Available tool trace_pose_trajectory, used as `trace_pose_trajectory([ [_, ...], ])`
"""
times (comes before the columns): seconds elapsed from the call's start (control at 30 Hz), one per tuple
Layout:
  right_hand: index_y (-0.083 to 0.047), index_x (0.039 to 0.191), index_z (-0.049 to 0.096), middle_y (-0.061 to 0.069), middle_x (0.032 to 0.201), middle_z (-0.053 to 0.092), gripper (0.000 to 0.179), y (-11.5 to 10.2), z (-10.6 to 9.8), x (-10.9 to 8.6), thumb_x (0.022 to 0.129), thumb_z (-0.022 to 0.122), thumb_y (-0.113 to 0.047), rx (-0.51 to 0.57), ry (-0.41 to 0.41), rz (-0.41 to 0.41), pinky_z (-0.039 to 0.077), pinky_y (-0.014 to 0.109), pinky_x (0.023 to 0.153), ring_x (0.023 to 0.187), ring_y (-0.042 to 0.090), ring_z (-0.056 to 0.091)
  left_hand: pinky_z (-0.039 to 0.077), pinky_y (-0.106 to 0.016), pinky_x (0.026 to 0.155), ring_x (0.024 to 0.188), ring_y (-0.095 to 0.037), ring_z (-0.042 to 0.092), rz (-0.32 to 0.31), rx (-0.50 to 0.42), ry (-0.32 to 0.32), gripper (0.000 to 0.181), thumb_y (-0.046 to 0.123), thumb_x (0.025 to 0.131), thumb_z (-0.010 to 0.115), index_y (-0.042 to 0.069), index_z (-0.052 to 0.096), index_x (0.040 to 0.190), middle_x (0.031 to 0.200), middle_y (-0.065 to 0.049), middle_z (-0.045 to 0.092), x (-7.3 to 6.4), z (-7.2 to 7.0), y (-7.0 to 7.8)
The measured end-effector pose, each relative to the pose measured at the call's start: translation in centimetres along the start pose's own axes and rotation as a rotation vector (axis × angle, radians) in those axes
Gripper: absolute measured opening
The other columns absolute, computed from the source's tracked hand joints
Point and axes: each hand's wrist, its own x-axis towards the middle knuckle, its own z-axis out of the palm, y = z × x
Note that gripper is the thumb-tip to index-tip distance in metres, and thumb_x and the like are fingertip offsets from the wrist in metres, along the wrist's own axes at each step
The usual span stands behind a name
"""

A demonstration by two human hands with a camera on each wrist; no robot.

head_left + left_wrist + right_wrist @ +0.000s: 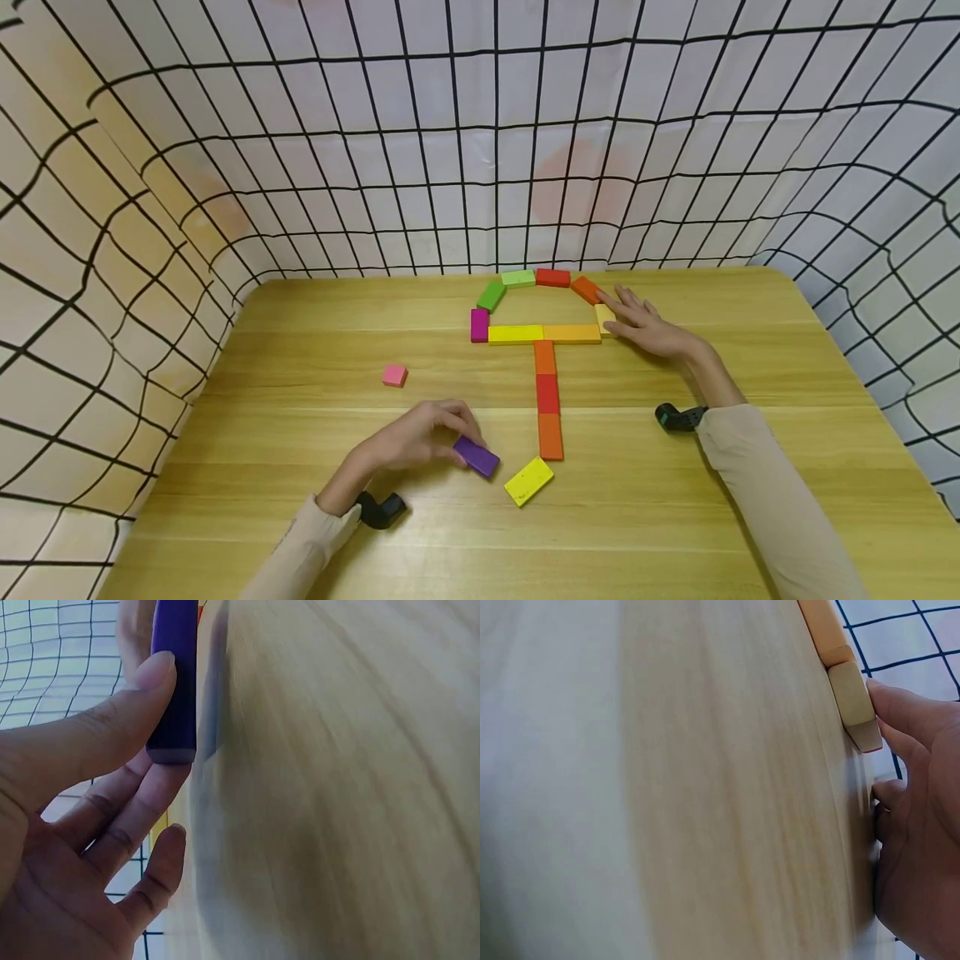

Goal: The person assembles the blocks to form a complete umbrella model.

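My left hand (427,437) pinches a purple block (477,457) between thumb and fingers; in the left wrist view the thumb lies along the purple block (174,705), just off the wooden surface. Below and right of it lies a yellow block (528,482), set at a slant. My right hand (652,329) rests at the arch's right end with straight, spread fingers. Its thumb touches the pale yellow block (604,319), and its index fingertip is at an orange-red block (587,290). In the right wrist view the thumb is against the pale block (855,705).
An umbrella-like outline of flat blocks lies on the wooden table (300,333): magenta (479,325), green (491,296), light green (518,278) and red (552,277) blocks, a yellow-orange base, an orange-red stem (548,393). A pink block (395,375) lies left. Black-lined cloth (420,133) surrounds the table.
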Motion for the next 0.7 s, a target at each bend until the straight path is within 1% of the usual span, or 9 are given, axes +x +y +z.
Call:
trace_pose_trajectory([
  [0.13,-0.026,0.168,0.007,0.014,0.173,-0.02,0.068,-0.02,-0.01,0.02,0.112,0.043,-0.039,-0.005,0.0,-0.001,-0.019,0.064,0.124,0.159,0.038,-0.025,0.052,-0.027,0.105,0.112,-0.01,0.061,-0.023,-0.033,-0.06,0.026,0.003,0.087,0.081,0.013,0.081,0.112,0.116,0.001,0.069,0.02,0.21,0.25],
  [0.23,-0.027,0.168,0.007,0.014,0.173,-0.02,0.068,-0.04,-0.01,0.03,0.112,0.043,-0.039,-0.01,0.001,-0.003,-0.018,0.064,0.124,0.159,0.038,-0.024,0.051,-0.027,0.106,0.112,-0.008,0.06,-0.028,-0.033,-0.086,0.027,0.004,0.087,0.081,0.013,0.081,0.112,0.117,0.002,0.069,0.11,0.35,0.41],
  [0.43,-0.026,0.168,0.007,0.015,0.173,-0.02,0.069,-0.09,-0.01,0.02,0.112,0.043,-0.039,0.002,0.001,-0.005,-0.019,0.064,0.124,0.158,0.038,-0.025,0.051,-0.027,0.107,0.113,-0.008,0.059,-0.04,-0.004,-0.086,0.027,0.005,0.088,0.081,0.014,0.08,0.113,0.118,0.003,0.068,0.31,0.6,0.45],
  [0.7,-0.025,0.168,0.007,0.015,0.173,-0.019,0.068,-0.09,0.04,-0.03,0.112,0.043,-0.038,-0.002,0.004,-0.009,-0.02,0.064,0.124,0.158,0.038,-0.024,0.051,-0.028,0.106,0.114,-0.012,0.06,-0.007,0.031,-0.075,0.026,0.006,0.089,0.08,0.014,0.08,0.114,0.118,0.001,0.068,0.58,0.62,0.49],
])
